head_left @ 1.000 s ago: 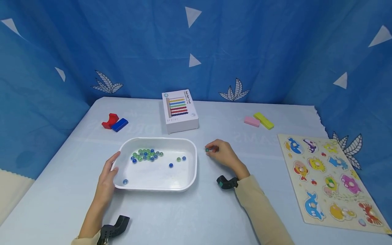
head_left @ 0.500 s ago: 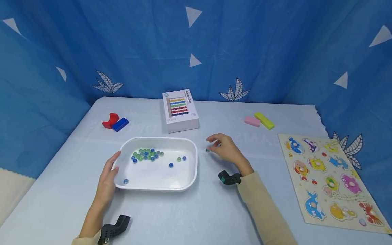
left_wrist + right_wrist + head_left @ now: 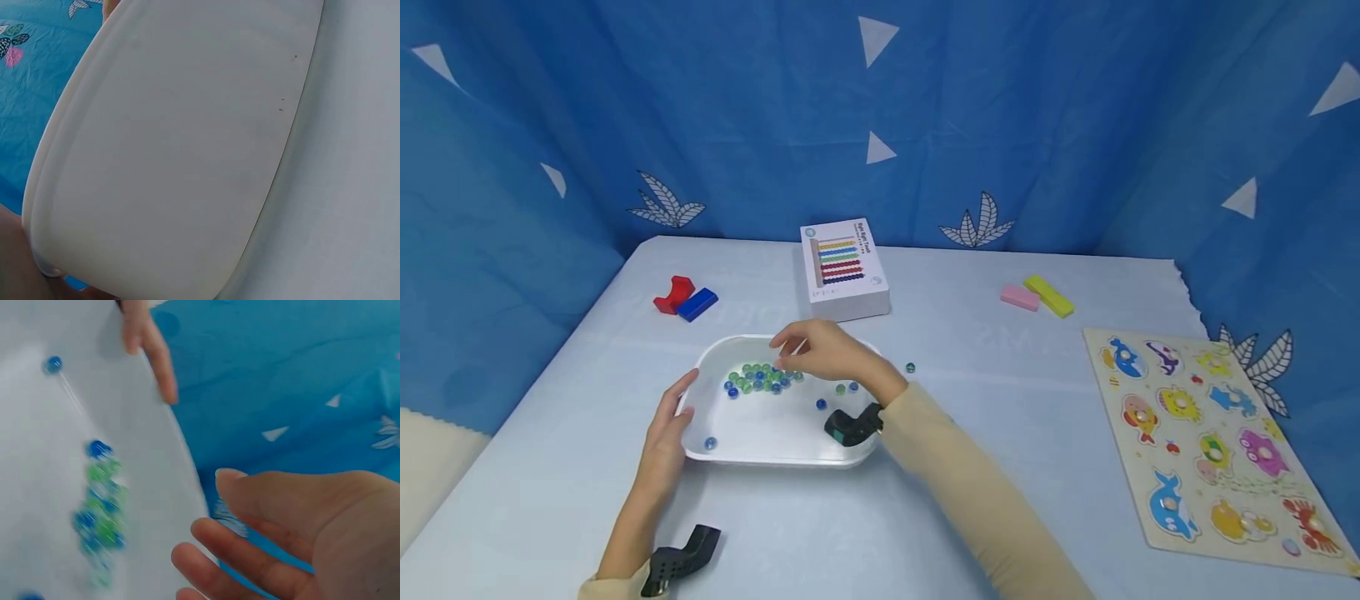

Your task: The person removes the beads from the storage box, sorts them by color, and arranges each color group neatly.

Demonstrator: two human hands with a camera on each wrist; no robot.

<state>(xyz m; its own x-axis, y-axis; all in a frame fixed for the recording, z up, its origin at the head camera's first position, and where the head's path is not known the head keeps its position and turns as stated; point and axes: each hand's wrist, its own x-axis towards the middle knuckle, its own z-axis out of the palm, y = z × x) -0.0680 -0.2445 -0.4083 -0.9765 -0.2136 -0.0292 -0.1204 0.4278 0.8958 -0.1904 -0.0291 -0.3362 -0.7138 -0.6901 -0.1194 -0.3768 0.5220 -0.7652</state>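
My left hand [image 3: 664, 442] holds the left end of a white plastic tray [image 3: 767, 433], thumb over the rim. In the left wrist view the tray's pale outer surface [image 3: 169, 144] fills most of the picture. Blue and green marbles [image 3: 757, 377] cluster toward the tray's far side, and several others lie apart inside it. My right hand [image 3: 826, 350] is over the tray, just right of the cluster. Its thumb [image 3: 244, 494] and fingers are parted with nothing visible between them in the right wrist view. One green marble [image 3: 911, 367] sits on the table right of the tray.
Behind the tray stands a white box [image 3: 846, 271] with a bead picture. A red block [image 3: 675, 295] and blue block [image 3: 697, 304] lie back left, pink [image 3: 1020, 297] and yellow [image 3: 1049, 296] ones back right. An animal puzzle board [image 3: 1195, 492] lies at the right.
My right hand let go of the green marble on the table and moved left over the tray. That marble stays on the table. The left hand keeps its hold on the tray.
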